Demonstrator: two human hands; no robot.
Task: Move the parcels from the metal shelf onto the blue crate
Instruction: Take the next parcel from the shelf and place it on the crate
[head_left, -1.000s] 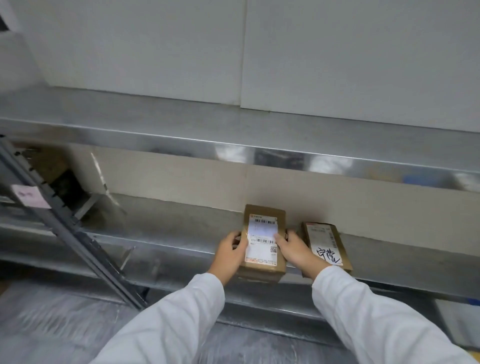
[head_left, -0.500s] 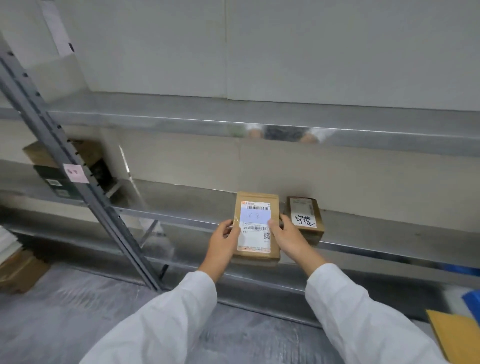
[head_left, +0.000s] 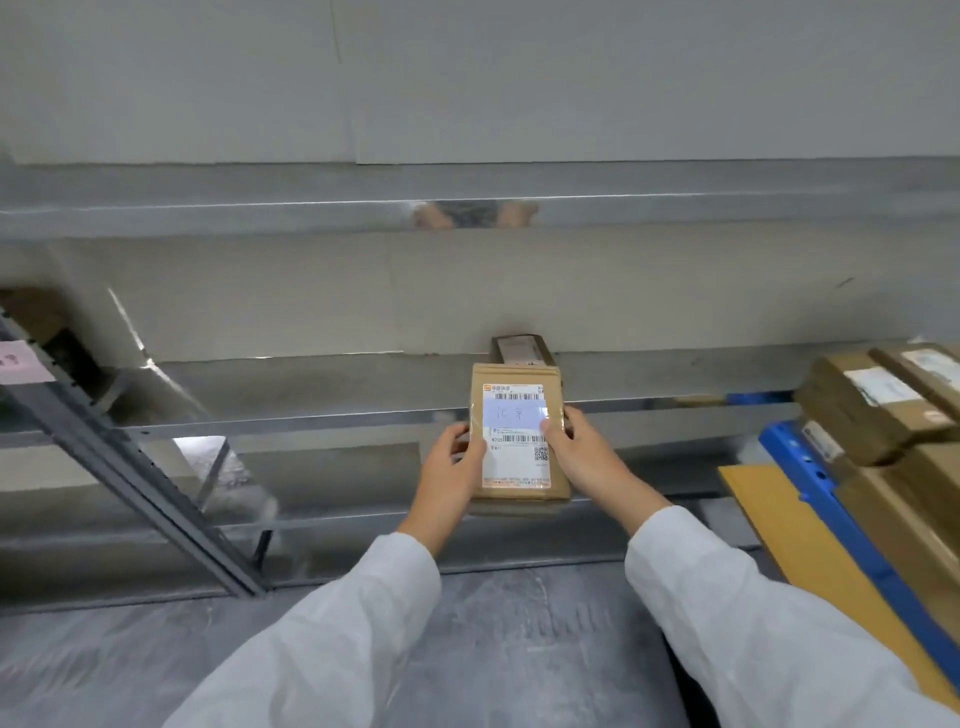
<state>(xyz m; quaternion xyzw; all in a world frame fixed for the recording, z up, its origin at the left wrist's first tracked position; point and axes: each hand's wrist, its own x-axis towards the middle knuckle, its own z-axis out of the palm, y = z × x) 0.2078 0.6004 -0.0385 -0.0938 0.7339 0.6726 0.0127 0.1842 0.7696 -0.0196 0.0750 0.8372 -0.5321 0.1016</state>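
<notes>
A brown cardboard parcel (head_left: 517, 395) with a white shipping label is held in the air in front of the metal shelf (head_left: 322, 418). My left hand (head_left: 451, 470) grips its left side and my right hand (head_left: 576, 449) grips its right side, thumb on the label. A second brown parcel (head_left: 522, 349) lies on the shelf against the wall, partly hidden behind the held one. The blue crate (head_left: 810, 467) shows at the right edge, with several brown parcels (head_left: 878, 410) stacked on it.
A slanted grey upright (head_left: 130, 473) of the rack crosses the left side. An upper metal shelf (head_left: 260, 213) runs overhead. A flat yellow cardboard sheet (head_left: 795, 535) leans beside the crate. Dark boxes (head_left: 57, 332) sit on the shelf at far left.
Both hands have lifted the labelled parcel off the shelf and drawn it toward me. The view has swung right, bringing the blue crate and its stacked parcels into sight.
</notes>
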